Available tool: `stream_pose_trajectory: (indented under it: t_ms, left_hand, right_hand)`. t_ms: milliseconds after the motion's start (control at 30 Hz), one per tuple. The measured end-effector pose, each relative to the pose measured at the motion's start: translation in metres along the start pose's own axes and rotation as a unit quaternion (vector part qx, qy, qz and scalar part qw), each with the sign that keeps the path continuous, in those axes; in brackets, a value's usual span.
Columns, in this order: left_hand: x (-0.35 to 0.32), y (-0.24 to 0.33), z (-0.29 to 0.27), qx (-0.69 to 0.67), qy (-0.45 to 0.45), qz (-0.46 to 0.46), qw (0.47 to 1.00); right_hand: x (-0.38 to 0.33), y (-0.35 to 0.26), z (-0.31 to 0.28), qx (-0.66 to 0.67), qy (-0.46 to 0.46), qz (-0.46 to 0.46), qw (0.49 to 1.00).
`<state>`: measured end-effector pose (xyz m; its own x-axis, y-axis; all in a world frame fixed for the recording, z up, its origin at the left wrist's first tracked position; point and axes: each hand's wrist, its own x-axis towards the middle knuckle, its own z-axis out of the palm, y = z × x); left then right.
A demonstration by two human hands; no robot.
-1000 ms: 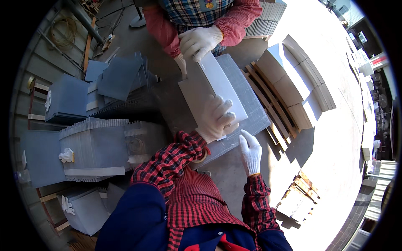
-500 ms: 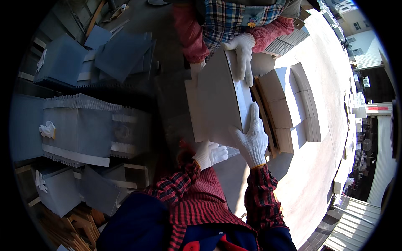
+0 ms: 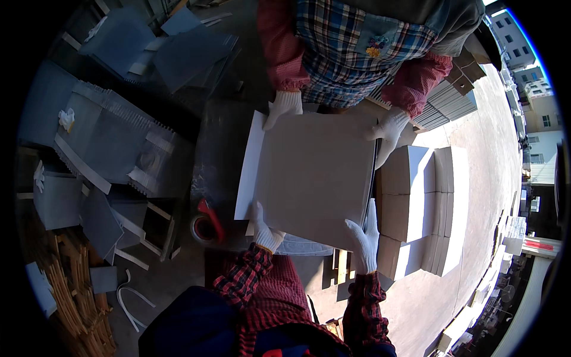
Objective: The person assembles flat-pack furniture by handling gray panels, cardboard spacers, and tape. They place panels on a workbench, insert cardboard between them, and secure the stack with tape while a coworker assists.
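Note:
Between me and a co-worker lies a flat, light grey panel [image 3: 315,172]. A paler strip [image 3: 247,178] sticks out along its left side, and its right edge is dark. My left hand [image 3: 267,233], in a white knit glove, grips the near left corner, one digit lying up along the edge and the others partly hidden. My right hand [image 3: 364,241], gloved alike, rests at the near right corner with fingers stretched along the side and thumb apart, touching the panel. The co-worker's gloved hands [image 3: 284,108] [image 3: 389,134] hold the far corners.
A red tape dispenser [image 3: 211,223] lies left of the panel on a dark, shiny surface [image 3: 217,149]. White blocks or cartons [image 3: 407,196] are stacked at right. Grey sheets [image 3: 113,137] stand in piles at left, with wooden strips [image 3: 74,291] below them.
The panel has gone from tilted to lying flatter. My left hand has moved up onto its near left corner; my right hand has slid down to the near right corner. The tape dispenser has come into sight.

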<state>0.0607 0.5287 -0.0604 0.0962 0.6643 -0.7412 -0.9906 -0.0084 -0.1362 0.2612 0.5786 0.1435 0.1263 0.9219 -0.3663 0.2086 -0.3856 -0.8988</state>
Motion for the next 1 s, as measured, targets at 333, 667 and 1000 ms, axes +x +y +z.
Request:
stream_pose_trajectory:
  t_ms: [333, 667, 1000]
  left_hand:
    - [-0.123, 0.003, 0.068, 0.299, -0.013, 0.209, 0.931]
    - [-0.196, -0.044, 0.092, 0.842, -0.014, 0.468, 0.269]
    - [-0.205, -0.03, 0.117, 0.819, -0.119, 0.206, 0.522]
  right_hand:
    - [0.026, 0.117, -0.027, 0.262, -0.091, 0.123, 0.953]
    - [0.038, 0.157, 0.052, -0.238, -0.232, -0.047, 0.942]
    - [0.072, 0.217, 0.028, -0.47, -0.374, -0.288, 0.746]
